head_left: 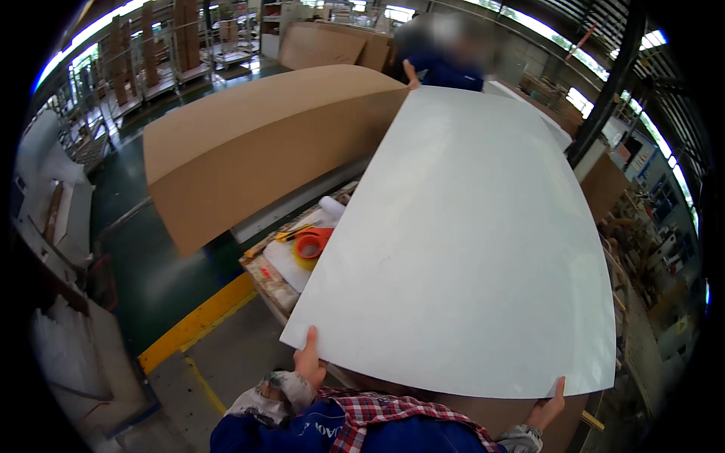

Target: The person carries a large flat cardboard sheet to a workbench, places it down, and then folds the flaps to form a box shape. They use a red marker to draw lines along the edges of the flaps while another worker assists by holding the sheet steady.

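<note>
A large glossy white panel (pixel 468 241) stretches away from my body across the middle of the view. My left hand (pixel 310 362) grips its near edge close to the left corner, thumb on top and fingers hidden beneath. Toward the right corner, my right hand (pixel 549 408) holds the same edge, its thumb also on the upper face. At the far left corner of the panel is a co-worker's hand (pixel 412 80); the co-worker in dark blue (pixel 445 72) stands behind that end.
To the left, a tall stack of brown boards (pixel 264 143) stands close to the panel. An orange tape dispenser (pixel 310 243) lies on a worn workbench (pixel 273 291) beside the panel's left edge. A yellow floor strip (pixel 200 321) runs at lower left. A dark post (pixel 612 83) rises at right.
</note>
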A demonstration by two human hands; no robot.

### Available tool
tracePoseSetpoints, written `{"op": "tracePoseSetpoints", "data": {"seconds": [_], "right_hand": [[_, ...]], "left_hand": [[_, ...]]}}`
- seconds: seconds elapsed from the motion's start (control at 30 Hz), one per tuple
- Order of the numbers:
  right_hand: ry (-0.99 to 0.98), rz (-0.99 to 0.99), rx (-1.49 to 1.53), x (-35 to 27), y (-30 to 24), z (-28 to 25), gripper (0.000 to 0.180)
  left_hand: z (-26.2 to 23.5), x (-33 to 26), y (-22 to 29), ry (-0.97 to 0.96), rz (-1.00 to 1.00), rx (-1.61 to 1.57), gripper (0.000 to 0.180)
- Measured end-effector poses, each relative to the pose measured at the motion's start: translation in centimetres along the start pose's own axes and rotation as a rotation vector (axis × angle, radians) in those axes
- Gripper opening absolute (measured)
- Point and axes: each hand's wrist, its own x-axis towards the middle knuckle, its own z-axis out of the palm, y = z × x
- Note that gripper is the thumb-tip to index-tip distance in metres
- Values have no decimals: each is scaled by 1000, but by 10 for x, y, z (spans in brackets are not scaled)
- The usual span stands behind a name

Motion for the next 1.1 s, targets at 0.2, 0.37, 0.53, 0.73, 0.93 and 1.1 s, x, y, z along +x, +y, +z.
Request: {"op": "tracePoseSetpoints", "data": {"seconds": [0.2, 0.37, 0.53, 0.73, 0.93, 1.1], "right_hand": [[-18, 178, 39, -76, 42, 57, 48], [-149, 363, 227, -155, 85, 130, 49], [4, 248, 64, -223, 142, 214, 47], [102, 73, 17, -277, 197, 304, 40], [157, 24, -9, -309, 255, 395, 34], [305, 89, 74, -341, 304, 480, 31]], "left_hand": [[-5, 49, 95, 8, -9, 49, 36], [-9, 123, 188, -3, 27, 74, 39], [-5, 211, 294, -8, 58, 111, 42], [-10, 325, 384, -62, 63, 214, 41], [0, 440, 443, -143, 58, 201, 41], [27, 510, 509, -157, 38, 260, 45]]}}
